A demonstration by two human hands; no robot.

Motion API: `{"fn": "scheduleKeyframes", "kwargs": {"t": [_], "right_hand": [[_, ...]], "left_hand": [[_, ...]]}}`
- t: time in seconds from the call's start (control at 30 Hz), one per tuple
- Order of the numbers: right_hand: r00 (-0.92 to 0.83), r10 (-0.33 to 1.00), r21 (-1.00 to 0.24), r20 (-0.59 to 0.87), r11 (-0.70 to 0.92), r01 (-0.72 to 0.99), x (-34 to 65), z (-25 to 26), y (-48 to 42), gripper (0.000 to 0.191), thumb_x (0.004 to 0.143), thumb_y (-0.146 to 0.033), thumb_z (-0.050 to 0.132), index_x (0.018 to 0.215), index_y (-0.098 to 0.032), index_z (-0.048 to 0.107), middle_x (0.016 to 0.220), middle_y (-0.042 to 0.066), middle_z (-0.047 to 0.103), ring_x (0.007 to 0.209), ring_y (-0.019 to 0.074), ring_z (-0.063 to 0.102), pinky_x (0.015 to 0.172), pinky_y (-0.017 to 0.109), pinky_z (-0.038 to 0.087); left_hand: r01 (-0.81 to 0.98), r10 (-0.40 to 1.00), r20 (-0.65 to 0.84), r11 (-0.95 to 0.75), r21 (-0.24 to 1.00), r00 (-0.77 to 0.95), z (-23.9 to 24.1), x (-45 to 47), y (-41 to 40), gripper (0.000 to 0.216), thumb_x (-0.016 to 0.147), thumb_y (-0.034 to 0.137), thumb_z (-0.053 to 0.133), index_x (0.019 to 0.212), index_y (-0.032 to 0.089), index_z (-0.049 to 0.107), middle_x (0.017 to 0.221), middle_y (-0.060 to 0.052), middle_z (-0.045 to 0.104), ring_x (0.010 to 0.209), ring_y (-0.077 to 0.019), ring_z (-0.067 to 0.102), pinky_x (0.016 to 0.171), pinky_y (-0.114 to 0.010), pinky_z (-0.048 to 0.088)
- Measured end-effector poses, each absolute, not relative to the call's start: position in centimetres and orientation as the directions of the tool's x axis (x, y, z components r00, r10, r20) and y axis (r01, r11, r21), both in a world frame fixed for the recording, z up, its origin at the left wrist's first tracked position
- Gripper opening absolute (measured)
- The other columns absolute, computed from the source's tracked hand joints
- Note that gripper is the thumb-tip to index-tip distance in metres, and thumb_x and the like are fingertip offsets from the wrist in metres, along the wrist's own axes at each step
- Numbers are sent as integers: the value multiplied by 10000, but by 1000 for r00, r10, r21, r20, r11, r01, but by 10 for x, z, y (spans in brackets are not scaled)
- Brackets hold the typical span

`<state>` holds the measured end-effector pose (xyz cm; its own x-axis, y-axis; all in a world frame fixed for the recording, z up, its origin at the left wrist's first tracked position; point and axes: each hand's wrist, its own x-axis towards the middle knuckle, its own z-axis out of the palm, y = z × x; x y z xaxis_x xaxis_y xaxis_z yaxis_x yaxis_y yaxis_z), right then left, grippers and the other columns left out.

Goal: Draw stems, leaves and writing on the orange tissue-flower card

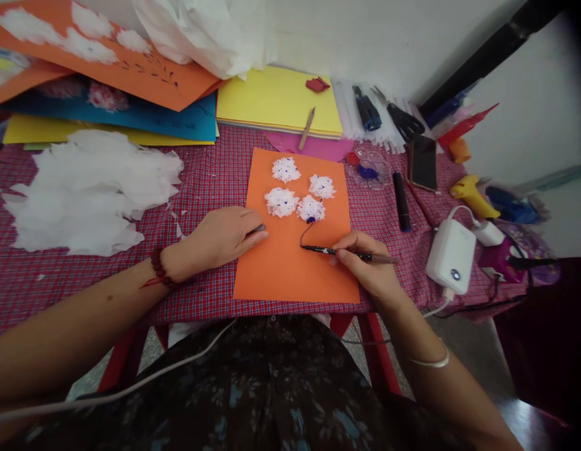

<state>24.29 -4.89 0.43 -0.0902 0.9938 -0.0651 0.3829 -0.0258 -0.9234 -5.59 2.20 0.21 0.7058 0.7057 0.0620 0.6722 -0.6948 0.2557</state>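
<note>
On the table lies an orange sheet of paper (294, 275) bearing several ruffled white paper flowers (281, 202) with blue flecks. A thin dark curved line runs down from a blue spot under the lowest right flower. In my right hand (368, 263) is a slim black pen (325, 250), pinched by thumb and fingers, its tip at the lower end of that line. My left hand (229, 235) rests closed on the sheet's left edge, with a small dark grey piece (259, 228) showing between thumb and forefinger; its kind is unclear.
Torn white paper pieces (83, 194) lie at left, below stacked coloured sheets (177, 125). A yellow paper stack (266, 94) is behind. At right are scissors (405, 119), a phone (422, 161), a black marker (402, 200), a yellow glue gun (473, 194) and a white power bank (450, 254).
</note>
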Motion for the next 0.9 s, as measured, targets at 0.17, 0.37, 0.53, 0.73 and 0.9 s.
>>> {"fn": "scheduleKeyframes", "kwargs": {"t": [0.17,0.37,0.53,0.73,0.9], "right_hand": [[-113,991,-931,-65,-20,365,245,4,-49,92,833,-299,658,768,-236,641,681,2,692,635,169,627,609,300,456],[-120,990,-932,-71,-23,361,246,1,-49,117,837,-335,663,786,-232,640,688,1,693,647,174,634,632,309,465],[71,997,-967,16,-3,256,248,1,-44,109,846,-360,627,878,-259,603,635,-29,614,619,169,588,658,322,465],[14,1000,-984,18,15,178,239,14,-25,131,822,-355,683,901,-256,648,689,-9,649,660,175,623,706,342,497],[-67,998,-963,6,24,268,228,9,-10,186,883,-415,628,932,-247,691,734,13,706,727,200,682,779,378,535]], "left_hand": [[673,704,60,-697,247,707,4,-55,21,368,1023,404,349,830,175,563,802,-66,619,788,-217,584,683,-325,408],[678,707,51,-694,243,706,4,-55,22,358,1019,396,352,835,176,567,805,-61,622,799,-207,589,697,-316,416],[675,711,78,-691,259,699,3,-56,23,374,1022,409,345,830,176,566,791,-58,615,783,-206,582,681,-315,406],[647,749,133,-635,423,649,7,-59,25,354,1014,363,369,795,165,564,782,-54,595,740,-185,548,673,-301,403],[631,773,199,-614,474,603,5,-62,27,351,1009,334,377,851,143,625,916,-81,627,883,-195,579,810,-326,459]]}}
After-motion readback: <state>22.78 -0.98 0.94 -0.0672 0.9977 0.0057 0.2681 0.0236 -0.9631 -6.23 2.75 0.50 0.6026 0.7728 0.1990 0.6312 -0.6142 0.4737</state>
